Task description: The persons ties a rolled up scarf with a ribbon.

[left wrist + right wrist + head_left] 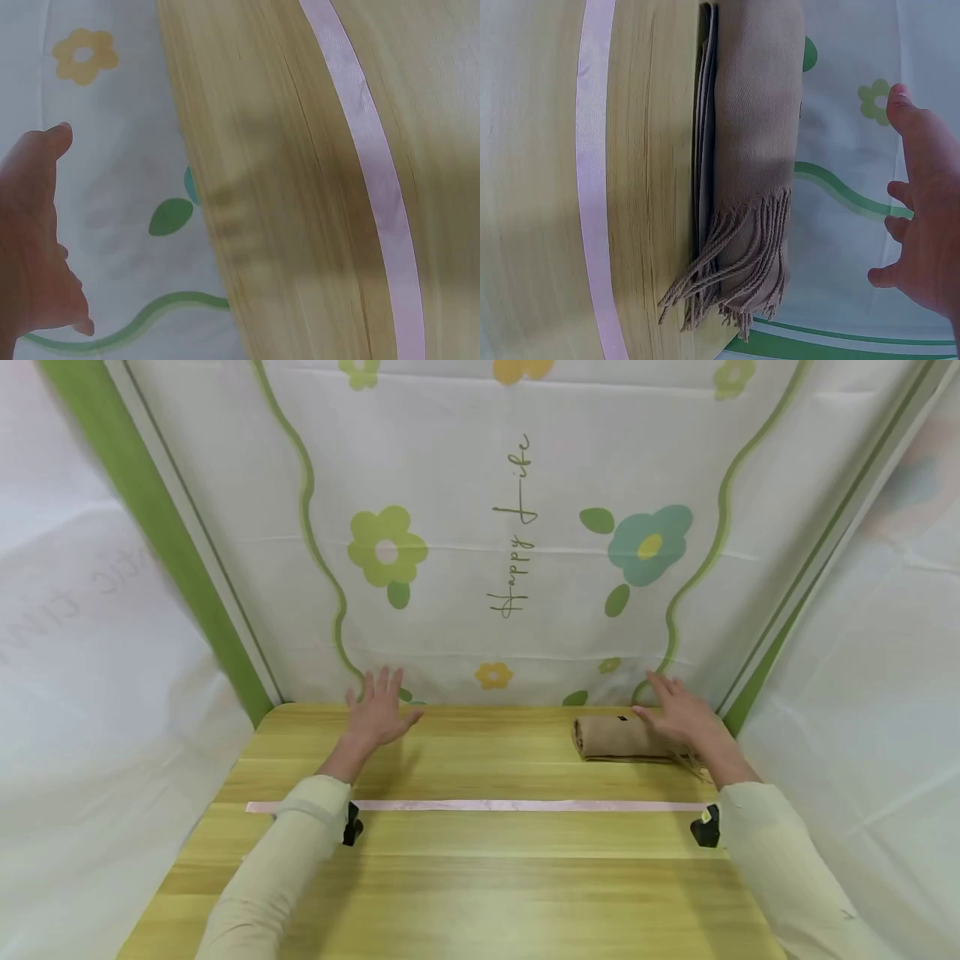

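Observation:
A folded tan scarf (615, 739) (754, 135) with a fringed end (735, 277) lies at the far right of the wooden table (480, 877), along its back edge. My right hand (678, 714) (922, 210) hovers over the scarf's right end with straight, spread fingers and holds nothing; in the right wrist view there is a gap between hand and cloth. At the table's far left, my left hand (378, 710) (34, 240) is also spread flat above the wood near the back edge, empty.
A pink strip of tape (525, 806) (375, 180) (592, 187) runs left to right across the table. A white flowered cloth (517, 527) hangs behind and white sheets close both sides. Black camera straps (706, 827) sit on both wrists.

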A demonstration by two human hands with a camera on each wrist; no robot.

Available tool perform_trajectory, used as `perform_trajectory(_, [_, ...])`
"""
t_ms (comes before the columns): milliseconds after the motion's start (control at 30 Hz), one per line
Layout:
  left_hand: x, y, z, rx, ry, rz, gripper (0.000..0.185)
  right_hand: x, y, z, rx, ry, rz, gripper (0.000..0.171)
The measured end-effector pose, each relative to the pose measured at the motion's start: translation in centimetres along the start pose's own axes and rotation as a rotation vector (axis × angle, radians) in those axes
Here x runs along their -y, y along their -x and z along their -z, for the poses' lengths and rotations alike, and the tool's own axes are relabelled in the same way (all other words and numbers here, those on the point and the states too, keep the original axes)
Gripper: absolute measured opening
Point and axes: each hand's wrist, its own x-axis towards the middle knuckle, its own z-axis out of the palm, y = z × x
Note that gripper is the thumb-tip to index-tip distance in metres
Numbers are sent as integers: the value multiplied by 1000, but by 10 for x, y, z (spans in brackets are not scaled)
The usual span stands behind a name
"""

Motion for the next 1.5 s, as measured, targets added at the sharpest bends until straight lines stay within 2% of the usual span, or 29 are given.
perform_trajectory(167, [-13,1,-6,36,7,-23,92,-4,1,1,16,11,19,85])
perform_trajectory(400, [-36,-3,-30,29,61,-83,90,-15,6,-2,45,-22,9,82])
perform_trajectory(567, [-57,-5,-41,60,155,-129,90,-27,8,-8,52,-86,-13,82])
perform_trajectory(700, [-75,-8,-51,120,243,-131,92,-33,10,-13,54,-129,-21,80])
perform_trajectory(933, [-111,-15,-74,173,416,-163,87,-47,10,-24,64,-144,-73,80])
perform_trajectory(1100, [-141,-21,-91,253,513,-160,87,-58,10,-34,37,-134,-106,76])
perform_trajectory(1267, [-171,-28,-107,317,594,-139,88,-67,11,-44,26,-158,-176,78])
perform_trajectory(1500, [-200,-36,-128,349,700,-69,88,-76,7,-55,10,-201,-246,85])
